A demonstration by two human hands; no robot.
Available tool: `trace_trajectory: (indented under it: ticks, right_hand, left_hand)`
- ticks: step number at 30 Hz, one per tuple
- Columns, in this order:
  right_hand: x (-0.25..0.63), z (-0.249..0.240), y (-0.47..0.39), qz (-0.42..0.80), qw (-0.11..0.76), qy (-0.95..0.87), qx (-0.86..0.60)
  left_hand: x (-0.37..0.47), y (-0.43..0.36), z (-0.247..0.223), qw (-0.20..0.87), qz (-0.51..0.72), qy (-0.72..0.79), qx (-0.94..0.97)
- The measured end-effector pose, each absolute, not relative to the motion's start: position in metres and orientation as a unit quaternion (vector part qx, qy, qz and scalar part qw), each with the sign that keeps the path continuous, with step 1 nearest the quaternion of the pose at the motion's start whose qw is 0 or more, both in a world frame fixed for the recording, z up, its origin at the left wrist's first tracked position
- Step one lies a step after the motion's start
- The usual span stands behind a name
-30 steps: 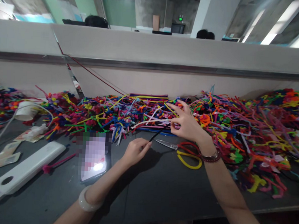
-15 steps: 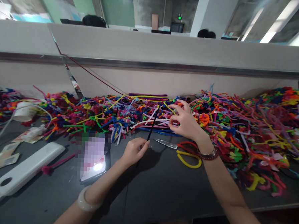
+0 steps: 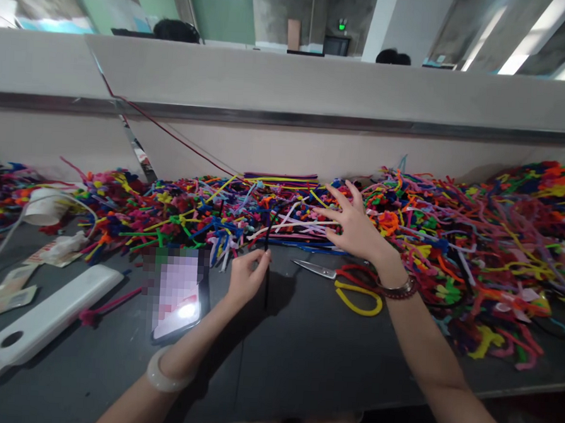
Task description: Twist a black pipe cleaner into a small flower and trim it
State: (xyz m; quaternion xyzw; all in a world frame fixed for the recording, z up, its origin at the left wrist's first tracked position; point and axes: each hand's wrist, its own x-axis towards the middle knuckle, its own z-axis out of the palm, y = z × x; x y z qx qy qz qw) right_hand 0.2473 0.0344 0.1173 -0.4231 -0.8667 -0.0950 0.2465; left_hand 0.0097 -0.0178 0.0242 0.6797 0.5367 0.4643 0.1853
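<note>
My left hand (image 3: 247,274) pinches a black pipe cleaner (image 3: 266,287), which stands nearly upright between thumb and fingers, its top end bent a little to the right. My right hand (image 3: 351,222) hovers over the middle of a long heap of coloured pipe cleaners (image 3: 178,209), its fingers spread and nothing seen in them. Just below it, on the dark grey table (image 3: 303,358), lies a pair of scissors (image 3: 336,274) with red and yellow handles, blades pointing left. White pipe cleaners (image 3: 305,224) lie near the right fingertips.
A phone (image 3: 180,301) with a blurred screen lies left of my left forearm. Farther left are a white power strip (image 3: 52,316), a magenta pipe-cleaner piece (image 3: 111,307) and a white paper cup (image 3: 46,207) on its side. A pale partition (image 3: 289,85) closes off the back.
My left hand has moved a little left and up with the black pipe cleaner, which now stands more upright. The fingers of my right hand have spread wider.
</note>
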Motion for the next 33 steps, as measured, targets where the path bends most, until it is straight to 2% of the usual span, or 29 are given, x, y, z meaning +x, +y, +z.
trace_trajectory:
  ticks: [10,33]
  right_hand:
    - [0.265,0.127,0.038,-0.101,0.274,-0.849,-0.440]
    - [0.267,0.134,0.033,-0.078,0.265,-0.863,-0.423]
  left_hand:
    - [0.006,-0.011,0.020,0.243,0.537,0.561,0.581]
    - [0.008,-0.013,0.021,0.233,0.536,0.565,0.582]
